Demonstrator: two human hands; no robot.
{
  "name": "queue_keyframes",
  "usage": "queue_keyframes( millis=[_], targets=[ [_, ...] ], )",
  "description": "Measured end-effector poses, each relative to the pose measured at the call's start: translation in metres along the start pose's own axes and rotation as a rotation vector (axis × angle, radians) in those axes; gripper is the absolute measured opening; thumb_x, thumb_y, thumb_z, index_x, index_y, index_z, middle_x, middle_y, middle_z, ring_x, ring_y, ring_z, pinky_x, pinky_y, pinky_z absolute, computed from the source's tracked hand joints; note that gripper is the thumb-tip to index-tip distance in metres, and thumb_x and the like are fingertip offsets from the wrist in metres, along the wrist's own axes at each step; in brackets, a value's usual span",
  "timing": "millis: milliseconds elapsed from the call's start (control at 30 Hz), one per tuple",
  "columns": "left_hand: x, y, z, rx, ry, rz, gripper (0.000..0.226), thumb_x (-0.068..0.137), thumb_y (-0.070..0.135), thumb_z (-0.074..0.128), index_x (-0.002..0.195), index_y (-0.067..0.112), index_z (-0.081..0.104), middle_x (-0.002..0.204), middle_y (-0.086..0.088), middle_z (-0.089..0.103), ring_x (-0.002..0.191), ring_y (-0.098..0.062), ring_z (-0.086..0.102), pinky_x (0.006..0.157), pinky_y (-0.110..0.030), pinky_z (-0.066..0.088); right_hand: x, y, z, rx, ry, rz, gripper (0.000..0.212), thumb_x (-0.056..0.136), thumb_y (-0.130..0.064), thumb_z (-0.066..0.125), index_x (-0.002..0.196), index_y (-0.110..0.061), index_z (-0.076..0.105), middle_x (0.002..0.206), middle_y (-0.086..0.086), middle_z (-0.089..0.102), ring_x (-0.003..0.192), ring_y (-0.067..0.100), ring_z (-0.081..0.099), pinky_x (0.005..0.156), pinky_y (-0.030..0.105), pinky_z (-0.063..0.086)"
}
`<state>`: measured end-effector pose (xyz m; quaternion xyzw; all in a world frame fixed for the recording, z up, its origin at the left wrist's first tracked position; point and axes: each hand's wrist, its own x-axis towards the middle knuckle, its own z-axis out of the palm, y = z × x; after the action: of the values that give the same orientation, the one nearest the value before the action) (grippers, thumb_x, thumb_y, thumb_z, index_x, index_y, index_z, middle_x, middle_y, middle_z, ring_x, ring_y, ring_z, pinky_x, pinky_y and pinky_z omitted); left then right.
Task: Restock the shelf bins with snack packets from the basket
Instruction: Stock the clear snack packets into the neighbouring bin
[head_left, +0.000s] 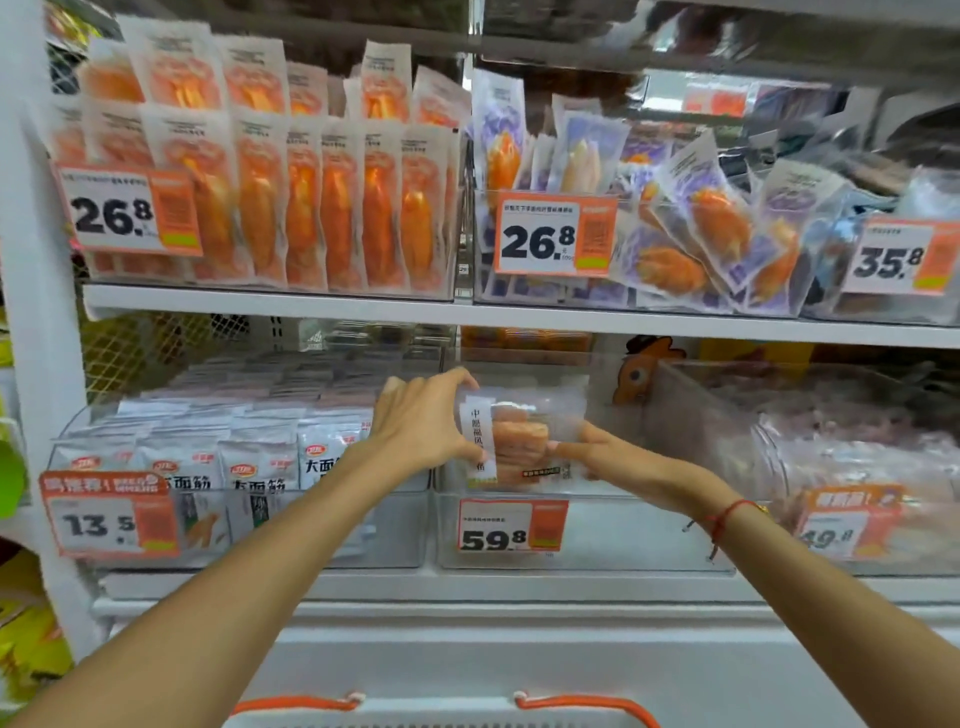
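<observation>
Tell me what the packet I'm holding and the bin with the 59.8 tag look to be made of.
Packet: looks like thin clear plastic film, glossy; the orange snack shows through, and a white printed strip runs down its left side.
Bin: seemingly rigid clear plastic, acrylic perhaps; you see through its front wall, and its edges catch light.

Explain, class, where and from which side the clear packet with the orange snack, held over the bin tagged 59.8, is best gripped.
Grip the clear snack packet by its two side edges, one hand from each side, as the left hand and right hand do. It stands upright and flat, facing the person, so the thin sealed edges offer a pinch that probably spares the contents and suits lowering it into the clear bin.
</observation>
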<state>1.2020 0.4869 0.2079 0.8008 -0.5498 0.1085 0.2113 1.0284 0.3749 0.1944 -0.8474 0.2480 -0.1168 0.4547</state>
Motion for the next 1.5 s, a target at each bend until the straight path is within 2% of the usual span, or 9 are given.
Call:
queue_keyframes(
  millis=[167, 433, 567, 767, 967, 1167, 1267, 1367, 1500],
  targets=[
    [0.007, 0.004, 0.006, 0.291, -0.043, 0.156, 0.075, 0.065, 0.063, 0.072, 0.126, 0.028, 0.045, 0.094, 0.003, 0.061, 0.102, -0.018, 0.05, 0.092, -0.032, 0.028, 0.013, 0.015, -0.013, -0.193, 0.019, 0.17, 0.037, 0.1, -0.029, 0.044, 0.128, -0.007, 0.054, 0.131, 0.004, 0.057, 0.118, 0.02, 0.053, 0.095, 0.028, 0.043],
    [0.02, 0.01, -0.003, 0.41, -0.429, 0.321, 0.057, 0.081, 0.061, 0.058, 0.122, 0.022, 0.055, 0.095, 0.002, 0.059, 0.103, -0.019, 0.046, 0.091, -0.034, 0.027, 0.014, 0.021, -0.021, -0.226, -0.201, 0.319, 0.02, 0.096, -0.023, 0.053, 0.112, -0.017, 0.064, 0.113, 0.001, 0.068, 0.096, 0.007, 0.065, 0.088, 0.022, 0.05],
    [0.029, 0.016, 0.004, 0.493, -0.543, 0.303, 0.041, 0.085, 0.055, 0.058, 0.09, 0.014, 0.06, 0.083, -0.001, 0.055, 0.093, -0.022, 0.045, 0.094, -0.035, 0.028, 0.023, 0.021, -0.019, -0.271, -0.155, 0.39, 0.028, 0.09, -0.023, 0.063, 0.116, -0.012, 0.061, 0.114, 0.003, 0.068, 0.096, 0.012, 0.068, 0.077, 0.021, 0.055],
    [0.034, 0.015, 0.012, 0.498, -0.639, 0.186, 0.071, 0.083, 0.052, 0.063, 0.141, 0.02, 0.037, 0.139, -0.008, 0.042, 0.132, -0.028, 0.03, 0.107, -0.04, 0.027, 0.038, 0.013, -0.017, -0.229, -0.127, 0.522, 0.033, 0.087, -0.017, 0.067, 0.118, -0.006, 0.062, 0.12, 0.008, 0.065, 0.105, 0.021, 0.065, 0.085, 0.028, 0.056],
    [0.038, 0.018, 0.019, 0.521, -0.632, 0.221, 0.048, 0.084, 0.047, 0.064, 0.115, 0.013, 0.052, 0.109, -0.005, 0.06, 0.108, -0.023, 0.051, 0.105, -0.037, 0.023, 0.042, 0.019, -0.01, -0.282, -0.016, 0.447, 0.011, 0.083, -0.015, 0.071, 0.087, -0.007, 0.065, 0.099, 0.01, 0.067, 0.092, 0.02, 0.065, 0.091, 0.03, 0.054],
    [0.039, 0.017, 0.018, 0.481, -0.506, 0.21, 0.046, 0.077, 0.049, 0.072, 0.066, 0.018, 0.04, 0.065, 0.003, 0.045, 0.063, -0.012, 0.041, 0.097, -0.036, 0.03, 0.041, 0.027, -0.003, -0.299, 0.143, 0.293, 0.017, 0.078, -0.006, 0.074, 0.093, -0.003, 0.067, 0.102, 0.014, 0.069, 0.092, 0.026, 0.066, 0.086, 0.034, 0.056],
    [0.037, 0.017, 0.016, 0.559, -0.329, 0.238, 0.048, 0.072, 0.052, 0.074, 0.064, 0.02, 0.039, 0.064, 0.005, 0.046, 0.069, -0.014, 0.045, 0.102, -0.038, 0.028, 0.04, 0.028, 0.0, -0.282, 0.278, 0.204, 0.024, 0.07, -0.006, 0.081, 0.09, -0.002, 0.068, 0.098, 0.015, 0.07, 0.087, 0.027, 0.068, 0.081, 0.04, 0.058],
    [0.03, 0.012, 0.019, 0.622, -0.22, 0.318, 0.04, 0.072, 0.053, 0.073, 0.077, 0.019, 0.052, 0.08, 0.004, 0.055, 0.094, -0.017, 0.048, 0.103, -0.038, 0.025, 0.037, 0.024, 0.006, -0.307, 0.319, 0.185, 0.03, 0.069, -0.007, 0.081, 0.09, -0.008, 0.059, 0.097, 0.008, 0.065, 0.089, 0.024, 0.063, 0.086, 0.038, 0.055],
    [0.026, 0.008, 0.021, 0.662, -0.322, 0.411, 0.053, 0.082, 0.049, 0.063, 0.124, 0.018, 0.052, 0.122, -0.001, 0.055, 0.119, -0.019, 0.039, 0.102, -0.036, 0.025, 0.032, 0.008, 0.004, -0.289, 0.027, 0.303, 0.033, 0.083, -0.001, 0.065, 0.105, -0.015, 0.043, 0.107, 0.001, 0.053, 0.099, 0.017, 0.051, 0.088, 0.026, 0.046]
  ],
)
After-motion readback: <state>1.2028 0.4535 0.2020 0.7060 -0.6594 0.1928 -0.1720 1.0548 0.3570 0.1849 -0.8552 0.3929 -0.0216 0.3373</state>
